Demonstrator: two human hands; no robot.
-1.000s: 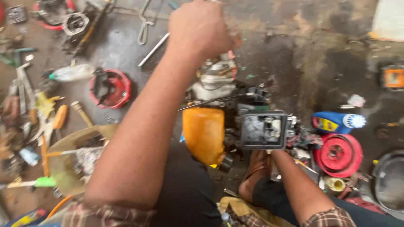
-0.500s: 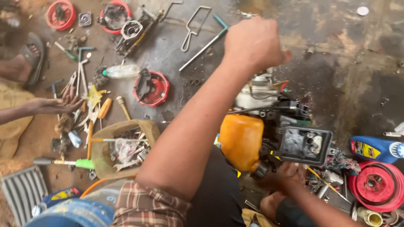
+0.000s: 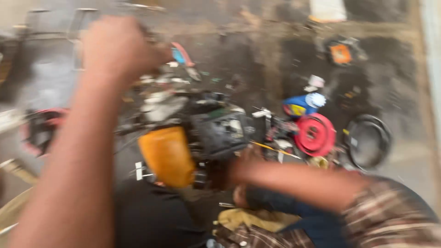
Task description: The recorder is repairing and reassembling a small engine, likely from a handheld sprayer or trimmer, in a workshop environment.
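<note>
From my remote seat the view is badly smeared, so I keep to what I can make out. At the left edge of the floor (image 3: 275, 55) lies a red ring-shaped part (image 3: 41, 131), half hidden by my left forearm. My left hand (image 3: 121, 48) is raised above the small engine (image 3: 216, 133), fingers curled together into a fist; whether they grip anything I cannot tell. The engine sits on the floor right in front of me, near its lower middle, with an orange fuel tank (image 3: 167, 156) on its left side and a dark housing to the right of that. My right hand (image 3: 241, 167) presses against the engine's lower right side; its fingers are too blurred to say how they lie.

I judge the engine heavy, rigid metal, probably oily and slick, with thin loose parts sticking out. The tank looks like smooth plastic, a poor hold; the solid housing or frame seems safer.

Further right lie a blue bottle (image 3: 301, 104), a red pulley cover (image 3: 315, 134) and a black round cover (image 3: 367, 140).
</note>
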